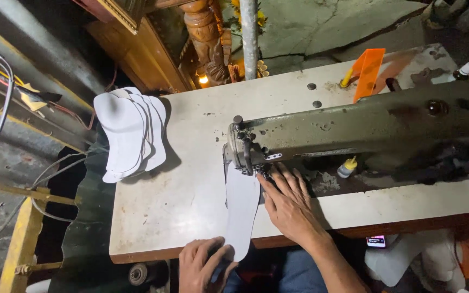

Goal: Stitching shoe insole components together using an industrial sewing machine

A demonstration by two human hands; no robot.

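- Your right hand [289, 202] lay flat on the table, fingers spread and pointing toward the needle area, pressing along the right edge of the white insole-shaped piece [242, 209].
- Your left hand [204, 264] pinched the near end of that piece at the table's front edge, thumb on top and fingers curled beneath.
- The white piece ran lengthwise from under the head of the sewing machine [365, 130] back toward you, its near tip hanging just past the edge of the worn white table [175, 195].
- A stack of similar white cut pieces [128, 133] sat at the table's far left corner, overhanging the edge, well apart from your hands.
- A small yellow-capped bottle [347, 167] stood by the machine's base, near your right fingertips.
- An orange plastic piece [368, 70] stood behind the machine.
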